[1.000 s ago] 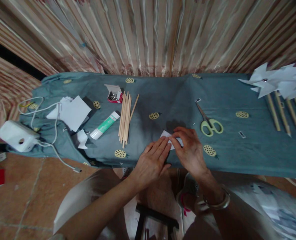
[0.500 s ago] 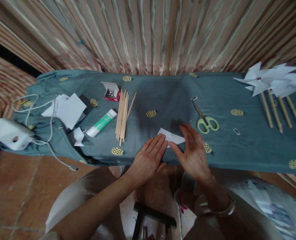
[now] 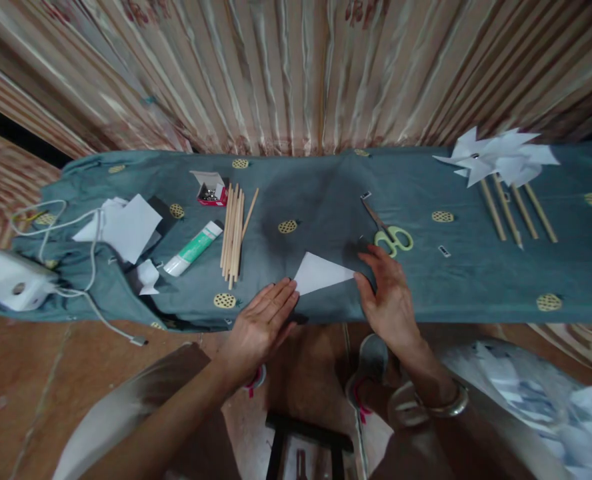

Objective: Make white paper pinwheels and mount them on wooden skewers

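Observation:
A white paper folded into a triangle (image 3: 320,273) lies on the blue-grey cloth (image 3: 326,200) near the table's front edge. My left hand (image 3: 260,325) lies flat with fingers stretched out, its fingertips at the paper's left corner. My right hand (image 3: 387,298) is open too, fingers extended, touching the paper's right tip. Neither hand grips anything. Green-handled scissors (image 3: 390,236) lie just beyond my right hand.
A bundle of wooden sticks (image 3: 233,230), a glue tube (image 3: 193,248) and a small red box of pins (image 3: 209,190) lie to the left. White paper sheets (image 3: 126,225), a white device (image 3: 7,283) with cable sit far left. Paper pinwheels (image 3: 499,160) on sticks lie far right.
My hands have moved apart from the folded paper, which now shows as a full triangle. The view has shifted, so everything sits further left.

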The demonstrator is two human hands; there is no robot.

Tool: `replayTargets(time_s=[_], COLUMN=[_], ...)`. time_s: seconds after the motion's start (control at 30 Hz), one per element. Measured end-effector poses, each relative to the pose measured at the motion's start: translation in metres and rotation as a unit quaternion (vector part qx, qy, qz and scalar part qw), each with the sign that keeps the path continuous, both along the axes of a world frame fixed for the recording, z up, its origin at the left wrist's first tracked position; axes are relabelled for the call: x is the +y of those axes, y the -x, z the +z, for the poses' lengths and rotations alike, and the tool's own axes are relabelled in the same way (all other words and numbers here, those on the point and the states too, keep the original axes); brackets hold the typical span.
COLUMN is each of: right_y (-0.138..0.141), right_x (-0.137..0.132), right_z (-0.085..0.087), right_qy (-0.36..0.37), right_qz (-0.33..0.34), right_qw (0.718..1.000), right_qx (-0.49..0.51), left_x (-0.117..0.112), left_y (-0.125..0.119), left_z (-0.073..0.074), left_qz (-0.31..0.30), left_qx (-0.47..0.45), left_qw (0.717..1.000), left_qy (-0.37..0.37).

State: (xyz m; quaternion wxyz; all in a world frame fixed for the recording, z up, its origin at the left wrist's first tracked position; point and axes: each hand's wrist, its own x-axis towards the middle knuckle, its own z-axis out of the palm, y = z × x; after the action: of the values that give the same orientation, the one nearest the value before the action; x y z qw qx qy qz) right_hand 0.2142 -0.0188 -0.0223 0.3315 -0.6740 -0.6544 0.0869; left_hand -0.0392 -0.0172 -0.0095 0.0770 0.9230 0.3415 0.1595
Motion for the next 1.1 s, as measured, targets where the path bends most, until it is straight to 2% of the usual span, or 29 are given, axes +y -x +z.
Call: replayTargets(time_s=[0.27, 0.47, 0.57, 0.67, 0.77, 0.87, 0.97, 1.03, 1.1], right_y=[0.001, 0.012, 0.017, 0.019, 0.018, 0.013, 0.010, 0.013, 0.021], right_x=[0.006, 0.010, 0.012, 0.014, 0.016, 0.016, 0.013, 0.008, 0.001], right_z=[-0.001, 0.009, 0.011, 0.011, 0.014, 0.022, 0.030, 0.033, 0.033], right_qy=[-0.014, 0.008, 0.008, 0.005, 0.001, -0.036, -0.082, -0.101, -0.101], right_qz=[-0.010, 0.069, 0.078, 0.078, 0.061, -0.013, -0.066, -0.031, 0.043], right_qw=[0.999, 0.998, 0.997, 0.996, 0.992, 0.986, 0.987, 0.993, 0.994], right_qx=[0.029, 0.006, 0.003, 0.048, 0.113, 0.163, 0.124, 0.055, -0.004], left_x=[-0.008, -0.008, -0.008, -0.008, -0.005, 0.002, 0.007, 0.010, 0.011], left_y=[0.009, 0.006, 0.006, 0.007, 0.005, -0.002, -0.015, -0.025, -0.034], left_z=[0.008, 0.014, 0.014, 0.013, 0.016, 0.026, 0.036, 0.040, 0.039], left_qz=[0.012, 0.025, 0.025, 0.027, 0.038, 0.044, 0.034, 0.024, 0.011], left_qx=[-0.006, -0.013, -0.009, -0.009, -0.035, -0.076, -0.098, -0.101, -0.098], left_qw=[1.000, 1.000, 1.000, 1.000, 0.999, 0.996, 0.994, 0.993, 0.992], left_qy=[-0.017, 0.001, 0.003, 0.005, -0.004, -0.023, -0.041, -0.056, -0.075])
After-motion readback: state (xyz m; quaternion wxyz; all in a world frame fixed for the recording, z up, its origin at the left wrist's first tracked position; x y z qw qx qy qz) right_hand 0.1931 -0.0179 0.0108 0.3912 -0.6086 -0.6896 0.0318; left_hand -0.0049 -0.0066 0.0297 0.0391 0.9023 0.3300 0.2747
